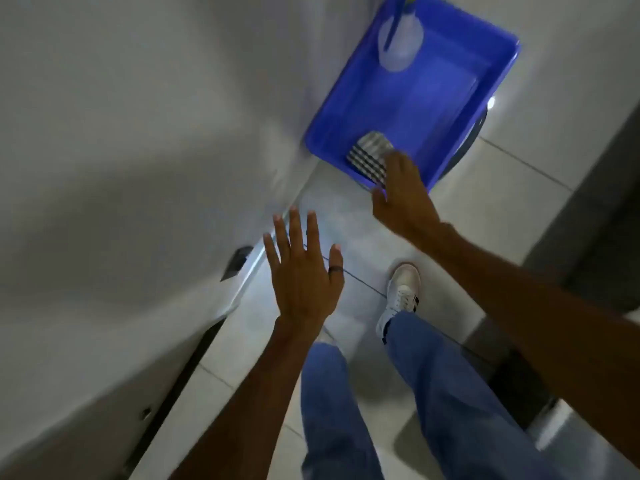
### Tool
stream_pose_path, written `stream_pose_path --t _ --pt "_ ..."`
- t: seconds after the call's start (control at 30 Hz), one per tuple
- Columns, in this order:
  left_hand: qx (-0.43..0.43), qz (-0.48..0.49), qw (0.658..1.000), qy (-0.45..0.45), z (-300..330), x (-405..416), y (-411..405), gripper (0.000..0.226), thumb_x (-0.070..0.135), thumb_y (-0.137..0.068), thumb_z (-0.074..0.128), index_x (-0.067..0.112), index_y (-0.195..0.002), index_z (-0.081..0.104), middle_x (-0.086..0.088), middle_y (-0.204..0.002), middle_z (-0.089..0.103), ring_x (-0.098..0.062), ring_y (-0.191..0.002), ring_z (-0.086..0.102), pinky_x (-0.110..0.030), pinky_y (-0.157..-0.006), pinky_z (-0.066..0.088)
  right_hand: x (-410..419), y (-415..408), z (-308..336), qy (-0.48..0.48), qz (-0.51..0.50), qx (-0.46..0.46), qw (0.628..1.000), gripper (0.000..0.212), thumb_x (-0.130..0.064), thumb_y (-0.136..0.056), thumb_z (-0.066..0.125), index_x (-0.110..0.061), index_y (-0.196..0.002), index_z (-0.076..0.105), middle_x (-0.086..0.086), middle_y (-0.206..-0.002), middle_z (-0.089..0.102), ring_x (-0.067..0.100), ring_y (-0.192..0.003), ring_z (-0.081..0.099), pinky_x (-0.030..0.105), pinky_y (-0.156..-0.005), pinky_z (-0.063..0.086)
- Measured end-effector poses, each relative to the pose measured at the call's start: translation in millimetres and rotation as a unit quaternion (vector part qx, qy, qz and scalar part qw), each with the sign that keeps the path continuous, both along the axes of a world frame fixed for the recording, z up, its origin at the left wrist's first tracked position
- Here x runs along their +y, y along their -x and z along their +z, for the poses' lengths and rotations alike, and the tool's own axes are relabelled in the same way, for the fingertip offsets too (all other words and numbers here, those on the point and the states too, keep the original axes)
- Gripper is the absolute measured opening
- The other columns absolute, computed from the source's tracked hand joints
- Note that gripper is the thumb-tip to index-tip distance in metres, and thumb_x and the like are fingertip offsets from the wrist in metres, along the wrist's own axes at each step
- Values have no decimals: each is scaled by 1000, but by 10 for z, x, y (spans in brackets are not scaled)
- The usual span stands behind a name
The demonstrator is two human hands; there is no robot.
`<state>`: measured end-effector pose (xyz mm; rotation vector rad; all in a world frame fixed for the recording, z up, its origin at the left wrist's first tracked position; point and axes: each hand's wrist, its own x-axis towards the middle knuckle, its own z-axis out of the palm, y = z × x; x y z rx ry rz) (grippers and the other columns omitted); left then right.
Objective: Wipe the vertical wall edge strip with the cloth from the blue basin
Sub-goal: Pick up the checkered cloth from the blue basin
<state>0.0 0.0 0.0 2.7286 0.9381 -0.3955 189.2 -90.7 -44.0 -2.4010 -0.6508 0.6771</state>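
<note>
A blue basin [485, 84] stands on the floor against the white wall at the upper right. A checked grey-and-white cloth [369, 155] lies folded in its near corner. My right hand [403, 195] reaches over the basin's near rim, fingertips blurred and just beside the cloth, holding nothing. My left hand [303, 271] is spread flat in the air lower down, fingers apart, a dark ring on one finger. The shiny vertical edge strip [251, 275] of the white wall runs just left of that hand.
A clear spray bottle [400, 39] with a blue tube lies in the basin's far end. My jeans legs and a white shoe [401, 292] are on pale floor tiles [495, 199]. A dark grey wall [595, 216] rises on the right.
</note>
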Motion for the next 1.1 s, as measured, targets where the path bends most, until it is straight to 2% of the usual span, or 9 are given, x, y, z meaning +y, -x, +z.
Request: stream_pose_path --t 0.1,0.27,0.37,0.43,0.57,0.73,0.83,0.93,1.1 --pt "63 -51 997 20 -836 -2 -31 76 58 -113 27 19 -176 15 -12 -183 2 -36 -169 -5 -55 -137 -3 200 -380 -705 54 -21 0 998 63 -11 -89 58 -5 -149 39 20 -152 44 39 -140 43 51 -113 44" --pt "90 -65 993 42 -1576 -175 176 76 61 -112 22 24 -177 9 -10 -183 -5 -34 -169 -10 -55 -137 -5 329 -701 -1458 207 -36 5 978 77 -41 -85 66 -7 -147 35 20 -150 45 45 -140 41 62 -113 37" --pt "112 -68 990 53 -1648 -221 295 77 63 -111 21 25 -177 9 -10 -183 -5 -34 -169 -9 -56 -138 -1 343 -889 -1642 197 -97 61 974 78 -43 -78 72 -8 -140 40 16 -141 57 39 -131 54 53 -111 43" --pt "124 -81 987 63 -1625 -240 363 78 63 -110 21 25 -177 8 -10 -183 -6 -35 -169 -9 -57 -138 0 382 -991 -1630 175 -116 119 970 66 -42 -77 78 -8 -128 54 11 -124 65 29 -109 66 36 -85 53" --pt "105 -87 987 88 -1515 -180 356 78 61 -108 22 23 -176 14 -10 -183 -2 -34 -169 -6 -55 -139 2 374 -1054 -1392 73 -197 215 954 36 -35 -74 84 -12 -92 64 -4 -76 63 11 -63 62 16 -43 48" --pt "20 -13 985 171 -1356 -30 80 78 57 -107 32 19 -174 23 -7 -183 8 -28 -170 -3 -51 -140 11 291 -759 -935 -121 -283 212 927 27 -21 -84 70 -16 -110 65 -1 -97 73 13 -87 72 33 -72 64" --pt "-19 -34 994 98 -1300 65 -80 72 52 -111 36 17 -174 27 -11 -182 14 -32 -170 3 -52 -139 7 272 -378 -733 -207 -301 244 898 35 -28 -94 66 -16 -126 58 2 -117 72 17 -104 72 33 -81 64" --pt "14 -85 996 -18 -1295 197 -147 76 58 -111 25 20 -176 17 -12 -183 6 -35 -170 -1 -53 -136 -4 284 72 -632 -237 -310 251 886 27 -39 -103 54 -19 -120 62 -2 -108 72 14 -99 73 30 -81 63" --pt "38 -172 977 -118 -1364 609 39 79 58 -112 26 16 -177 12 -16 -183 0 -38 -169 -2 -56 -133 -10 344 792 -857 -233 -364 224 874 26 -30 -104 54 -8 -115 65 4 -99 71 18 -93 71 28 -77 60"
